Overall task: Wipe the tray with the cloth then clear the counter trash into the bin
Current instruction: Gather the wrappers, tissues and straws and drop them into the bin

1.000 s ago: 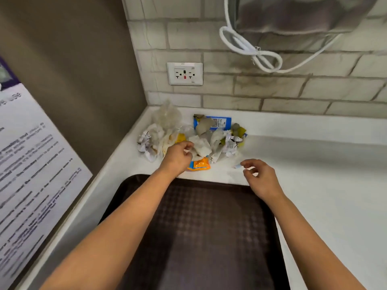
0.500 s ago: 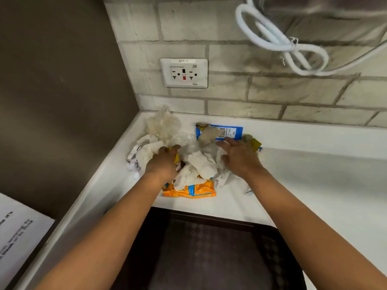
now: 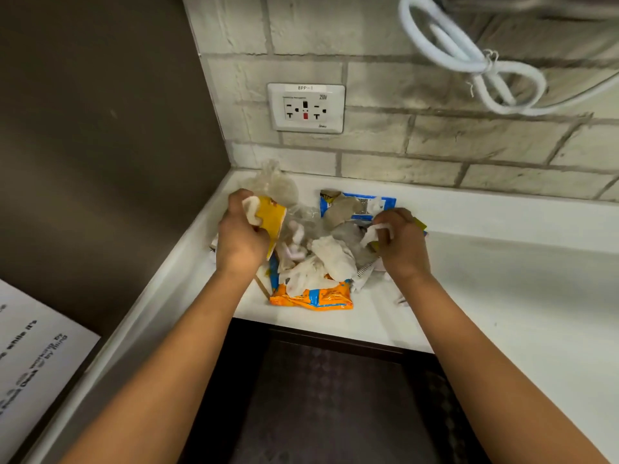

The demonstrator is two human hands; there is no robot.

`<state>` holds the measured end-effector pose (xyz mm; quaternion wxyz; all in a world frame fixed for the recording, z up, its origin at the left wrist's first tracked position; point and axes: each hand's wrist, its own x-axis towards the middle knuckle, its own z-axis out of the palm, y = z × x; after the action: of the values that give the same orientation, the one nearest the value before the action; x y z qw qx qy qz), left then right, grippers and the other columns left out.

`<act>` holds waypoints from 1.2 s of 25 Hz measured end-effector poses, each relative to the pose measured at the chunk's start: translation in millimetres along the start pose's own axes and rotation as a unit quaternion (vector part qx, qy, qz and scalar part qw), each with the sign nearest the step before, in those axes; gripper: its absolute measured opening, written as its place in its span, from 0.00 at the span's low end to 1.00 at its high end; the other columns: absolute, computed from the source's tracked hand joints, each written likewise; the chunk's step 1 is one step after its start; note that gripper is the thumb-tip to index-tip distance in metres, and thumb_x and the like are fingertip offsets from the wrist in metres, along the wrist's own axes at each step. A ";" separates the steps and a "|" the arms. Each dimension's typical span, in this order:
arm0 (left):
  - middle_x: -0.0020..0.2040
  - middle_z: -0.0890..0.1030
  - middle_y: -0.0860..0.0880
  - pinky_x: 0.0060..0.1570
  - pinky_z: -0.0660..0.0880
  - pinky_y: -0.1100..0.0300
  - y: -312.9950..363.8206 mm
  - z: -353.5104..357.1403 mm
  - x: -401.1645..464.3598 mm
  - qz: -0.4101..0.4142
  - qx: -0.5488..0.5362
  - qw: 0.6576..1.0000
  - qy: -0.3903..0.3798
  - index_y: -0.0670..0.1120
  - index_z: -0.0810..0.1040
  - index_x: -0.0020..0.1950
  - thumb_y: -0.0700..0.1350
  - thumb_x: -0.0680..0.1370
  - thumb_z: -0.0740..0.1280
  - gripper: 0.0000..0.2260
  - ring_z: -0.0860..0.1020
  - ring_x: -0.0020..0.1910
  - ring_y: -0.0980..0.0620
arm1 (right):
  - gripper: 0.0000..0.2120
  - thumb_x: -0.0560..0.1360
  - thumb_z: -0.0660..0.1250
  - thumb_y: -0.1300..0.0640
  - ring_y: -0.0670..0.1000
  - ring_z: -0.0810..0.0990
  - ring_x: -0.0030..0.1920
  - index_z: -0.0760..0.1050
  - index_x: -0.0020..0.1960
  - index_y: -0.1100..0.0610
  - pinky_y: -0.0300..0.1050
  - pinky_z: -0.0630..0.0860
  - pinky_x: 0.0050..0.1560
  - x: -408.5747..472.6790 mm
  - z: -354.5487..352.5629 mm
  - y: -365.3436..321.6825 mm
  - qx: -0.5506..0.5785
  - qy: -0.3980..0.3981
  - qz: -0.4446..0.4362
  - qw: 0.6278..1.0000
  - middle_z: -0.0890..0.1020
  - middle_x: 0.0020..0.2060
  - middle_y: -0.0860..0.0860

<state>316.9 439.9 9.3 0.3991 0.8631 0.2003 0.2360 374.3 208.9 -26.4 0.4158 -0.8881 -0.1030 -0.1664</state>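
Crumpled trash pile (image 3: 315,259) on white counter (image 3: 502,296), left hand (image 3: 241,242) gripping yellow wrapper (image 3: 271,217), right hand (image 3: 402,246) pinching white paper (image 3: 373,234)

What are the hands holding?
The left hand grips a yellow wrapper by its left edge; the right hand pinches a crumpled white paper.

Both forearms are bare from the frame's lower edge up to the wrists, with no sleeve, watch, ring or glove showing on the left hand (image 3: 242,236) or right hand (image 3: 402,245).
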 end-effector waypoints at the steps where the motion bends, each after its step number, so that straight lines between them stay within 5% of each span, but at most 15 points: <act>1: 0.49 0.75 0.51 0.43 0.68 0.62 5.1 -3.1 -2.7 -0.009 -0.029 0.999 0.029 0.49 0.67 0.62 0.33 0.71 0.62 0.21 0.73 0.46 0.52 | 0.12 0.70 0.60 0.73 0.52 0.74 0.48 0.78 0.47 0.62 0.29 0.66 0.46 -5.4 -6.0 -4.8 0.038 0.031 0.004 0.999 0.77 0.50 0.58; 3: 0.47 0.73 0.52 0.43 0.69 0.63 14.8 -9.4 -9.0 -0.038 -0.084 0.993 0.068 0.47 0.67 0.61 0.32 0.71 0.62 0.21 0.73 0.45 0.53 | 0.11 0.70 0.60 0.74 0.49 0.74 0.46 0.77 0.45 0.63 0.22 0.65 0.45 -16.7 -18.2 -15.8 0.102 0.094 0.018 0.990 0.78 0.47 0.58; 5: 0.46 0.73 0.53 0.45 0.70 0.61 22.0 -15.2 -18.2 -0.080 -0.159 0.982 0.066 0.46 0.67 0.61 0.32 0.71 0.63 0.21 0.74 0.46 0.52 | 0.10 0.71 0.61 0.73 0.48 0.75 0.45 0.76 0.43 0.59 0.28 0.69 0.47 -29.1 -30.1 -26.7 0.173 0.135 0.053 0.974 0.78 0.46 0.56; 8: 0.51 0.74 0.50 0.49 0.75 0.56 30.5 -23.2 -43.7 -0.115 -0.250 0.961 0.005 0.48 0.66 0.64 0.31 0.71 0.65 0.25 0.75 0.50 0.50 | 0.12 0.71 0.61 0.73 0.47 0.77 0.42 0.73 0.42 0.57 0.37 0.72 0.45 -54.1 -52.0 -39.6 0.250 0.155 0.087 0.952 0.79 0.41 0.51; 13: 0.57 0.73 0.49 0.50 0.75 0.54 52.3 -41.1 -117.6 -0.087 -0.291 0.949 -0.090 0.54 0.64 0.66 0.29 0.72 0.63 0.29 0.75 0.52 0.50 | 0.19 0.70 0.60 0.78 0.35 0.75 0.35 0.71 0.38 0.54 0.29 0.71 0.41 -117.5 -99.6 -66.9 0.354 0.176 0.092 0.914 0.76 0.38 0.48; 16: 0.56 0.72 0.49 0.47 0.76 0.53 60.6 -57.2 -166.6 -0.062 -0.308 0.935 -0.163 0.59 0.66 0.60 0.29 0.72 0.62 0.28 0.74 0.50 0.50 | 0.18 0.70 0.60 0.78 0.36 0.76 0.35 0.71 0.38 0.54 0.29 0.71 0.40 -163.8 -120.5 -80.2 0.367 0.198 0.094 0.904 0.76 0.37 0.48; 21: 0.47 0.73 0.58 0.32 0.71 0.72 55.1 -97.7 -254.9 -0.018 -0.299 0.918 -0.259 0.59 0.67 0.60 0.30 0.72 0.64 0.26 0.73 0.41 0.60 | 0.18 0.70 0.62 0.77 0.36 0.77 0.35 0.72 0.38 0.54 0.30 0.74 0.39 -260.4 -143.8 -105.5 0.346 0.223 0.102 0.906 0.77 0.36 0.46; 25: 0.48 0.73 0.60 0.37 0.71 0.69 44.5 -122.1 -310.5 -0.015 -0.284 0.907 -0.309 0.59 0.67 0.59 0.32 0.73 0.63 0.25 0.74 0.45 0.61 | 0.16 0.71 0.63 0.75 0.37 0.79 0.37 0.72 0.38 0.54 0.29 0.73 0.42 -333.9 -158.7 -113.1 0.319 0.227 0.118 0.913 0.80 0.34 0.40; 30: 0.49 0.72 0.60 0.41 0.70 0.66 38.1 -136.4 -377.5 -0.002 -0.272 0.893 -0.359 0.57 0.67 0.60 0.31 0.72 0.62 0.25 0.73 0.47 0.60 | 0.17 0.70 0.62 0.76 0.37 0.77 0.37 0.72 0.38 0.54 0.30 0.73 0.43 -407.1 -173.2 -107.7 0.292 0.295 0.150 0.897 0.77 0.37 0.47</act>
<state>-59.6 296.4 23.5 0.6633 0.7465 -0.0262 -0.0453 -72.6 125.1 -2.1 0.6881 -0.6416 0.1150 -0.3188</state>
